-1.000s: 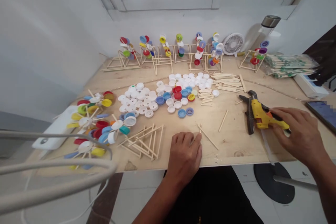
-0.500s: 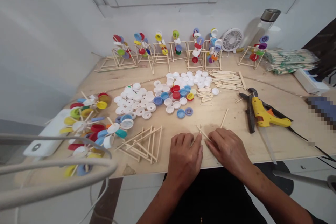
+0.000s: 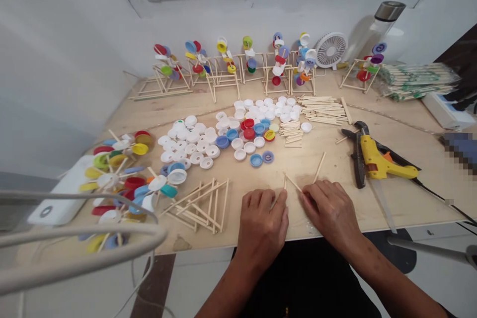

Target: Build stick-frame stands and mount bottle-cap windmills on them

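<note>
Near the table's front edge, my left hand [image 3: 264, 221] is closed on a thin wooden stick [image 3: 285, 182] that points away from me. My right hand [image 3: 330, 208] pinches a second wooden stick [image 3: 292, 181], slanted up to the left. The far ends of the two sticks meet, or nearly so, in a narrow peak. Another stick [image 3: 319, 166] lies just beyond my right hand. To the left of my hands, several sticks joined in triangles [image 3: 210, 203] lie overlapping. Blue bottle caps [image 3: 256, 160] sit ahead of my hands.
A yellow glue gun [image 3: 380, 159] stands at the right with its cable. White caps [image 3: 192, 141] and stick bundles [image 3: 322, 109] cover the middle. Cap wheels [image 3: 108, 179] fill the left, beside a white cable [image 3: 149, 233]. Stick frames with cap wheels [image 3: 279, 67] line the wall near a fan [image 3: 331, 50].
My right hand has shifted slightly right with its stick, whose far end now meets the left stick's tip instead of crossing past it. The camera view has tilted slightly down.
</note>
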Motion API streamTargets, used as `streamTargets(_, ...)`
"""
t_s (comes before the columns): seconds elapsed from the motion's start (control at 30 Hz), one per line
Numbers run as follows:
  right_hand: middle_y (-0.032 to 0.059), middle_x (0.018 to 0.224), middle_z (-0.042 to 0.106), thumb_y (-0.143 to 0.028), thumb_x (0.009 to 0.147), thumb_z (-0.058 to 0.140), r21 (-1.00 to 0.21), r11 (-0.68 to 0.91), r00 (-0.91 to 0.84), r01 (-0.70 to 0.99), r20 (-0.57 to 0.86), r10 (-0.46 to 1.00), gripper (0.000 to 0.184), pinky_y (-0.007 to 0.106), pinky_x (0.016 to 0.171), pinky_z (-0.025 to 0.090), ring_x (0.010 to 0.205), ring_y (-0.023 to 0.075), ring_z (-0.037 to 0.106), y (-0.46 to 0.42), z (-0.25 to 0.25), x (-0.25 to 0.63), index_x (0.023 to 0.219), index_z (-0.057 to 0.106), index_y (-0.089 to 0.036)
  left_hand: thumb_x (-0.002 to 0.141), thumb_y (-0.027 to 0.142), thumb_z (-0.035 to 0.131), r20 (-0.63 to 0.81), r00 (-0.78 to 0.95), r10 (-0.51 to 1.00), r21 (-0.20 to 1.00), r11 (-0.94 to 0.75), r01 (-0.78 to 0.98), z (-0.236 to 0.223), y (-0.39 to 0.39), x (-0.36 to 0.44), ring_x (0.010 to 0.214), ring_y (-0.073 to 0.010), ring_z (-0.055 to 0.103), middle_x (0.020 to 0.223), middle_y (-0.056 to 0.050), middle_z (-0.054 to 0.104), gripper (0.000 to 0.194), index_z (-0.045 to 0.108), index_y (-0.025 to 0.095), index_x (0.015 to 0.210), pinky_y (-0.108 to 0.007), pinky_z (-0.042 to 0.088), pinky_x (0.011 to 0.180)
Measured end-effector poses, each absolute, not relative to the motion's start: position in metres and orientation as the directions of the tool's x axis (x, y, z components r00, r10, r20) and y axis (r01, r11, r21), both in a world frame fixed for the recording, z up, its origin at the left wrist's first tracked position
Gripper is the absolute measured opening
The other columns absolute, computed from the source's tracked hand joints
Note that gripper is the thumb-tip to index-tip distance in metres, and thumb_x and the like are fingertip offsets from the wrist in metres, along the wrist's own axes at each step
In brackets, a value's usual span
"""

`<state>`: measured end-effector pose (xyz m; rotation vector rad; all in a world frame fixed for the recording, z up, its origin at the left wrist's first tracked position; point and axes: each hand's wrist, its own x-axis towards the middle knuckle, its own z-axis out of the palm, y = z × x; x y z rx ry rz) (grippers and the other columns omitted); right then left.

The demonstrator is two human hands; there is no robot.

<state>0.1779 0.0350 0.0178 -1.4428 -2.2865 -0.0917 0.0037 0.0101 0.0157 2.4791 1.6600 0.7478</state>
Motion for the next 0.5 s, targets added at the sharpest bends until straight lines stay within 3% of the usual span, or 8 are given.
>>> streamTargets(0.5,0.0023,0.065,0.057,-0.022,0.091,0.049,-0.121,0.481,-0.403,0.869,0.392,0.827,0.023,0.031,0.069,0.029,0.068,0.0165,0.048,0.0398,0.0197,0.1768,0.070,0.059,-0.018,0.086,0.019,0.049,0.346,0.302,0.888,0.321,-0.414,0.852,0.0155,0.0106,0.0036,0.082,-0.0229,0.049,0.085,-0.007,0.058,0.028,0.061,0.016,0.112,-0.040,0.038,0.076)
